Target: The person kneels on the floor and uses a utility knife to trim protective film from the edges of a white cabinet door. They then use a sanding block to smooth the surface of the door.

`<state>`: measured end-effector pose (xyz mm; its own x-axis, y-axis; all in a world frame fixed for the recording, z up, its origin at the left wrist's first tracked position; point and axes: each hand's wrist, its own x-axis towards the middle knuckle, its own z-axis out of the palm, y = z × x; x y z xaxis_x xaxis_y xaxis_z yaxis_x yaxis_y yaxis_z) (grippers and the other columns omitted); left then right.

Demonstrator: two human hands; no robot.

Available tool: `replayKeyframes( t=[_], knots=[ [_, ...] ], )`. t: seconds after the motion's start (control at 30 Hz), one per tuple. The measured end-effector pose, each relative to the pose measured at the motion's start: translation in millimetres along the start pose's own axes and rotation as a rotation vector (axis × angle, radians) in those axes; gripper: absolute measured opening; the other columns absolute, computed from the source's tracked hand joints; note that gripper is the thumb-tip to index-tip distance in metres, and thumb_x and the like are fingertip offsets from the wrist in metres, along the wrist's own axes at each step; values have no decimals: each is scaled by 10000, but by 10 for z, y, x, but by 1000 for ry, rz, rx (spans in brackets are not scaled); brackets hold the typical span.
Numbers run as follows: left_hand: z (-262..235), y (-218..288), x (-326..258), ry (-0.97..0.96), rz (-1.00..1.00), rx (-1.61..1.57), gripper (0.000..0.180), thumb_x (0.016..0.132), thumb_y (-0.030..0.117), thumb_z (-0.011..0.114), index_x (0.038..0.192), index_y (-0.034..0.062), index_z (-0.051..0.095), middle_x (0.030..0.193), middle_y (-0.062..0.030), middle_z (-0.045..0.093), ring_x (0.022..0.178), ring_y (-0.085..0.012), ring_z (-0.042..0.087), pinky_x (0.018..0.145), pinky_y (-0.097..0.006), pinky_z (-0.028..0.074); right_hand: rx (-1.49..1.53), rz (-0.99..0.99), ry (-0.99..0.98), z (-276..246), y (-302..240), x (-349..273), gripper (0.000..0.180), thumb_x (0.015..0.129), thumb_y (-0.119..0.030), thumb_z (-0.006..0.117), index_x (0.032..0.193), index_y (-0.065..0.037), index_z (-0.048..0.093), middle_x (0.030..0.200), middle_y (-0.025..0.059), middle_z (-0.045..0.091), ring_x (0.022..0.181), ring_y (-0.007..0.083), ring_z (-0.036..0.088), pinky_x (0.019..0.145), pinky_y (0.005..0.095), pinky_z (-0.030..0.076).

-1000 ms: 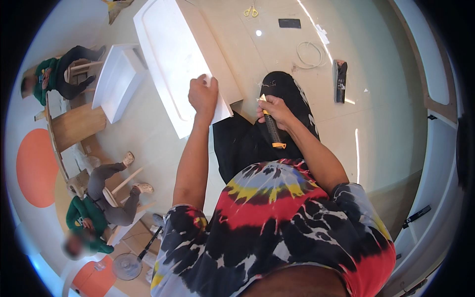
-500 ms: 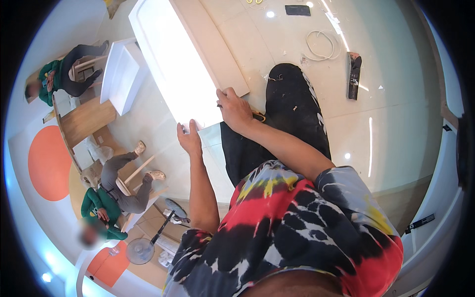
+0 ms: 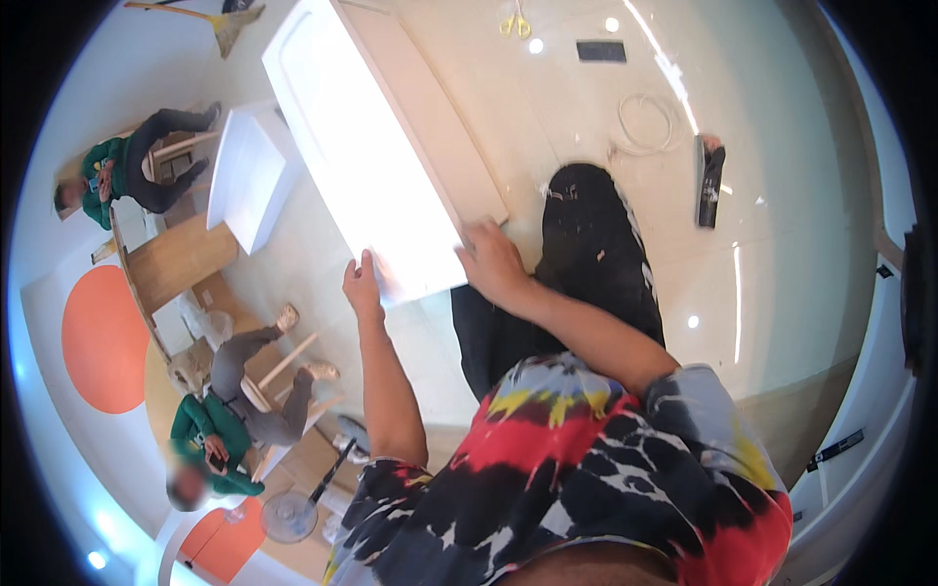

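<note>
A long white box-like piece [image 3: 391, 186] with a glossy top and a beige side lies before me, slanting away to the upper left. Bright glare washes out much of its top. At its near left corner is my left hand [image 3: 363, 291], fingers stretched out along the edge and apparently touching it. My right hand [image 3: 496, 266] rests at the near right edge, where the top meets the beige side. Motion blur smears its fingertips, so what they may hold does not show. Just right of the piece is my bent knee in black trousers [image 3: 586, 225].
Yellow scissors [image 3: 515, 21], a dark flat block [image 3: 601, 51], a coiled pale cord [image 3: 645, 125] and a black elongated item [image 3: 710, 186] lie on the tiles. Leftward are a white angled piece [image 3: 249, 181], two seated people in green tops, a fan [image 3: 290, 516] and a broom [image 3: 230, 27].
The view has shifted, bringing the scissors and broom further in. My left hand has slid along the left edge; a small dark thing seen at my right fingers before no longer shows.
</note>
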<state>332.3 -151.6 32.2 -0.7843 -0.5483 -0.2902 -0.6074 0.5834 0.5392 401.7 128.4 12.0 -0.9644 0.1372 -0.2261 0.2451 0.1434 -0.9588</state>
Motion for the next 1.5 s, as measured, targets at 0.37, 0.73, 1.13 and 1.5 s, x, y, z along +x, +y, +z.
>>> replayKeyframes(
  t=[0.37,0.73,1.13,1.5],
  knots=[
    [329,95,310,-22,191,23,643,948,508,616,941,-135,615,913,-230,676,848,-276,641,782,-394,514,122,64,21,10,296,-193,442,914,-159,661,1326,-16,593,1058,242,698,936,237,696,842,338,521],
    [596,61,-448,-164,22,-716,271,994,109,578,1126,-124,622,1022,-153,695,874,-182,641,784,-311,512,-155,97,-58,-806,81,364,419,872,-244,681,1245,-54,666,983,210,724,932,314,709,829,378,530],
    [606,-81,-1064,-138,-45,-720,409,941,105,640,1280,-103,545,1130,-175,661,977,-216,652,793,-348,561,720,406,323,-119,-265,-111,461,926,-38,521,1326,111,348,844,143,558,593,203,607,518,368,584],
    [598,-69,-407,-146,46,-672,382,935,129,665,1216,-115,579,1005,-154,699,887,-196,657,785,-307,512,695,357,303,121,-588,-407,431,943,-80,602,1299,88,426,888,114,556,619,173,593,489,337,562]
  ],
)
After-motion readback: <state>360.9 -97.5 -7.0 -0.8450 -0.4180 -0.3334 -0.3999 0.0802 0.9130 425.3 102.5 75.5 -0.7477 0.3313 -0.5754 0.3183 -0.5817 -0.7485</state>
